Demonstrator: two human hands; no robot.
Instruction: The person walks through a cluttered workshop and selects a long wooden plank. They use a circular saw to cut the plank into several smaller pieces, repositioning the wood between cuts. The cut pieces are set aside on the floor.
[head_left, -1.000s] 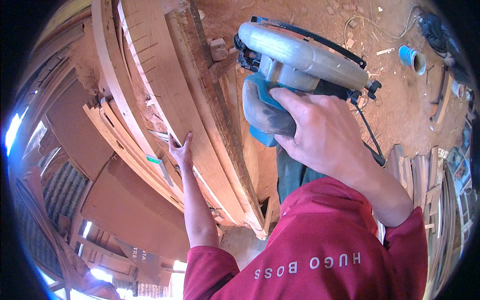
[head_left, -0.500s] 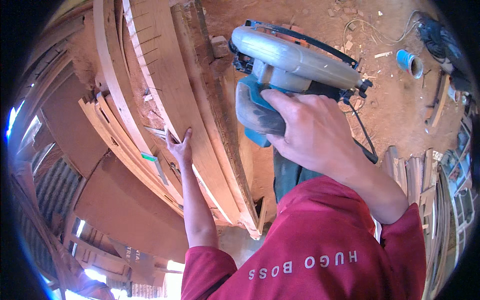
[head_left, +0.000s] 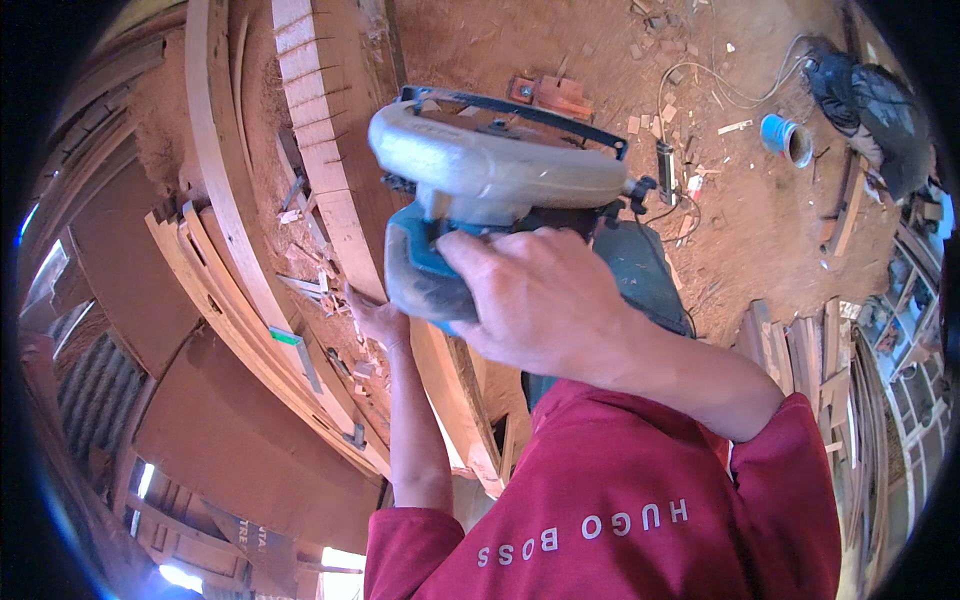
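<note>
My right hand [head_left: 540,290] is wrapped round the rear handle of a circular saw [head_left: 490,165], a grey and teal tool with a black base plate. The saw is over the workpiece and hides part of it. That workpiece is a long wooden beam [head_left: 322,140] with several thin crosswise saw cuts along one face. At its near left edge, just left of the saw handle, my left hand [head_left: 380,320] grips the beam; some fingers are hidden.
Curved planks [head_left: 225,265] lie on the left, with a green-marked metal square [head_left: 287,338] on a timber. Offcuts [head_left: 325,285] and sawdust lie between the timbers. A blue can [head_left: 785,140], a cable [head_left: 725,90] and an orange tool [head_left: 550,95] are on the floor. Timber [head_left: 790,345] is stacked at right.
The circular saw has moved left and slightly down in the picture, over the beam. The beam has rolled, showing more of its cut face. My left hand still grips its edge.
</note>
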